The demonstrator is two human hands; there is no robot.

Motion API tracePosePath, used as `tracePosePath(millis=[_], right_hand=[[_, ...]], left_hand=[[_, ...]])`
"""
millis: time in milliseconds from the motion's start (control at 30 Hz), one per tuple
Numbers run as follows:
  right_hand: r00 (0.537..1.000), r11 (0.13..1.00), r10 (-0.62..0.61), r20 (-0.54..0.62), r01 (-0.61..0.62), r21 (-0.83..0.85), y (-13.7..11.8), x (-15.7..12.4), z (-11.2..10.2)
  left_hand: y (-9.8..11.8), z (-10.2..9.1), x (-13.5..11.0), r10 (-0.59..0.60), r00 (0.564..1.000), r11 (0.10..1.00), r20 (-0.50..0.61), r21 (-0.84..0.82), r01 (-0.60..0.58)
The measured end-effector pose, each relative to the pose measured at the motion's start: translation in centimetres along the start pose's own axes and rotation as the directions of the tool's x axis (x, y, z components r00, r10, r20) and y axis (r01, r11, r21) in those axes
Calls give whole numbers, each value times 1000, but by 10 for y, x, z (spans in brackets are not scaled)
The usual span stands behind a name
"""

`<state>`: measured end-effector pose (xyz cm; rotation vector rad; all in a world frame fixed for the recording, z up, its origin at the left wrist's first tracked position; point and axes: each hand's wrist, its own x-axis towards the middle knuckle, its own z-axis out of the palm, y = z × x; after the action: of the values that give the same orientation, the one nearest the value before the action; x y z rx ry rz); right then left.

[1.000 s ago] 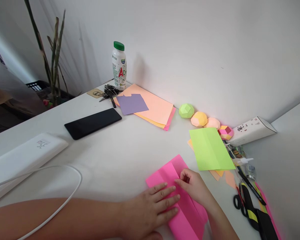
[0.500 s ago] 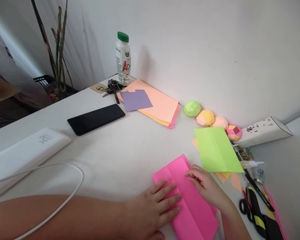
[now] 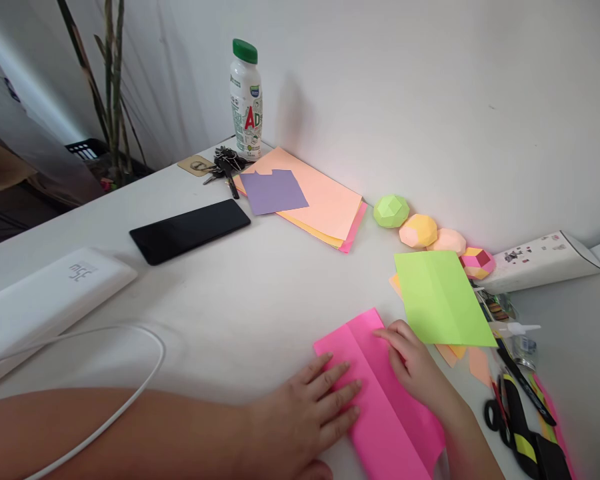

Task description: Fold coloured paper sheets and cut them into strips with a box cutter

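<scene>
Here, left hand (image 3: 307, 417) and right hand (image 3: 414, 363) flat on pink paper (image 3: 380, 417), fingers (image 3: 343, 389) outstretched.

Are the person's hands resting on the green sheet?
No, the left hand and right hand both lie flat on the pink sheet, while the green sheet lies beyond them.

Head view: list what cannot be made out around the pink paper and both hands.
In the head view:
Pink paper: near end cut off by the bottom edge; middle covered by the left hand and right hand.
Scissors: partly hidden under a black tool.
Bottle: small label print unreadable.
White device: cut off at the left edge.
</scene>
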<state>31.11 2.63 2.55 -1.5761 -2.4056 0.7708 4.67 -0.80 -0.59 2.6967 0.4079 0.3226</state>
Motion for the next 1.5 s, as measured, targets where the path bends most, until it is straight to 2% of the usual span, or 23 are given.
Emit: tracePosePath(millis=[133, 400, 667, 1033, 1267, 1500], right_hand=[[998, 995, -26, -51, 21, -102, -5, 0, 9], [992, 947, -26, -127, -17, -322, -8, 2, 26], [988, 949, 30, -154, -77, -305, -1, 2, 32], [990, 903, -64, -124, 4, -429, -4, 4, 30], [988, 877, -72, -140, -5, -480, -3, 5, 33], [986, 908, -73, -148, 5, -419, 0, 3, 35]], left_hand=[[0, 1, -1, -9, 1000, 1000, -18, 7, 10], [1, 1, -2, -15, 1000, 1000, 3, -3, 15], [2, 10, -2, -34, 998, 998, -44, 49, 37], [4, 17, -1, -53, 997, 996, -49, 62, 56], [4, 25, -1, -35, 997, 995, -74, 87, 41], [2, 17, 0, -10, 998, 995, -61, 101, 16]])
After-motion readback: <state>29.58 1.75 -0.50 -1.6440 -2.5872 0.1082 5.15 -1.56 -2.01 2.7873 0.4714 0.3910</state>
